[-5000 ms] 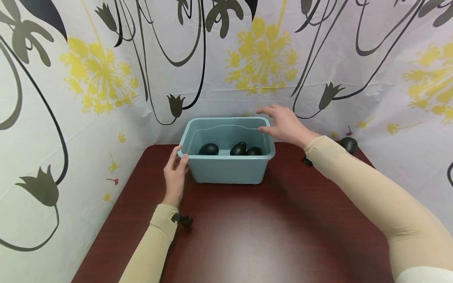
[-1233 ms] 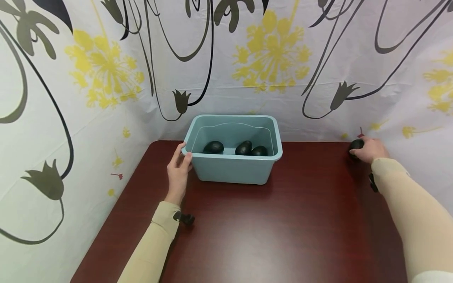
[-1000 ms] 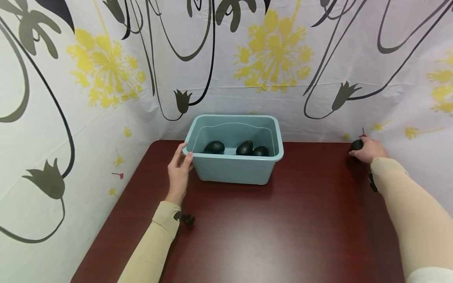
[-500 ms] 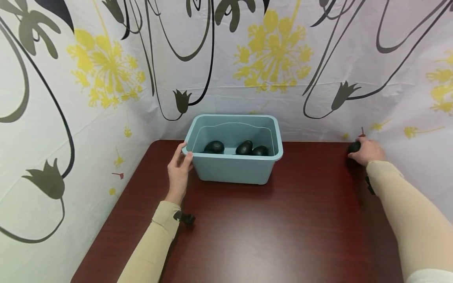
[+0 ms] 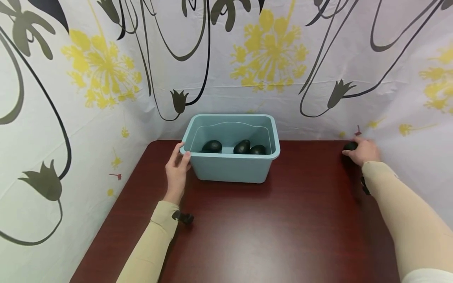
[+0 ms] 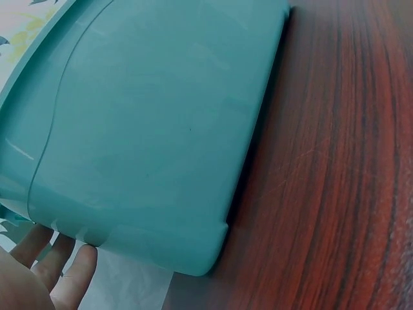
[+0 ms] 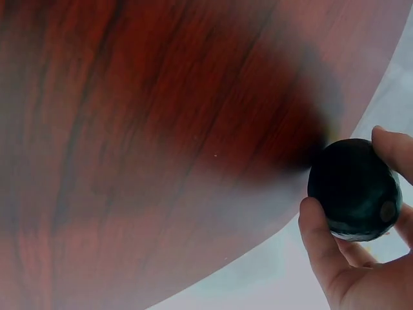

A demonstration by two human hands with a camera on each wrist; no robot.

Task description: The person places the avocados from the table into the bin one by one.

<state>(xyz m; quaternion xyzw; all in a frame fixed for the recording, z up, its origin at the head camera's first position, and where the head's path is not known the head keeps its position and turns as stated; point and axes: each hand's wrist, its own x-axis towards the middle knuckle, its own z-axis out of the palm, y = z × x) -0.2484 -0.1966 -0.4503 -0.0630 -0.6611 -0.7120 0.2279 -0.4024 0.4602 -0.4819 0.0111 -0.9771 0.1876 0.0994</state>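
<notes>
A pale blue plastic bin (image 5: 230, 169) stands near the back of the table, with three dark avocados (image 5: 242, 147) lying inside. At its front left corner my left hand (image 5: 175, 173) holds the rim between thumb and fingers; in the left wrist view several fingertips (image 6: 80, 274) lie against the bin's end wall. By the table's far right corner, my right hand (image 5: 366, 151) grips another dark avocado (image 7: 353, 188). Thumb and fingers curl round its sides in the right wrist view, and a small round stem scar shows on its skin.
The dark red wood-grain table (image 5: 269, 228) ends at the back and left against a white floral cloth (image 5: 226, 78). A small black camera (image 5: 183, 217) is strapped to the left wrist.
Since the oldest frame, my right hand has gone from the bin's right rim to the far right avocado and taken hold of it. Lately both have shifted slightly left. My left hand stays on the rim.
</notes>
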